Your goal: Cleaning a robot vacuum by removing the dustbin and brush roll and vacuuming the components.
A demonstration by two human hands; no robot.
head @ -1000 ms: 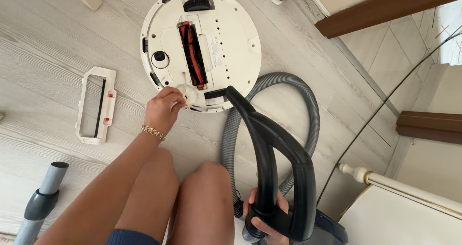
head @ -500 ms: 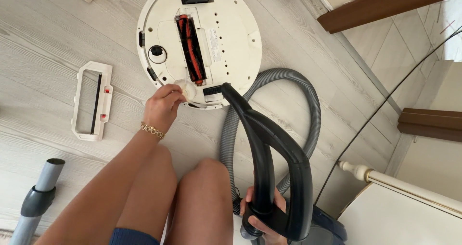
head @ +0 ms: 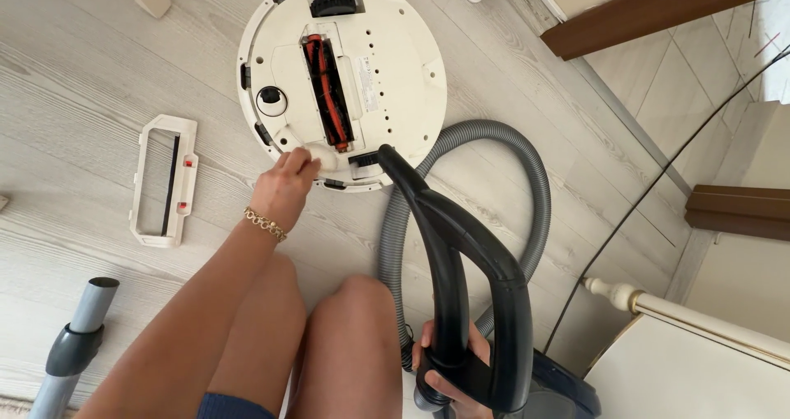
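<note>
Upper centre of the frame, the left hand [head: 284,187] pinches a small white piece at the upturned robot vacuum's [head: 395,73] near rim, while the right hand [head: 448,370] grips the black hose handle [head: 461,246] at the bottom.

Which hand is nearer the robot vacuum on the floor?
Left. The left hand touches the near rim of the upturned robot vacuum. The right hand is far back by the knees, gripping the black hose handle.
</note>
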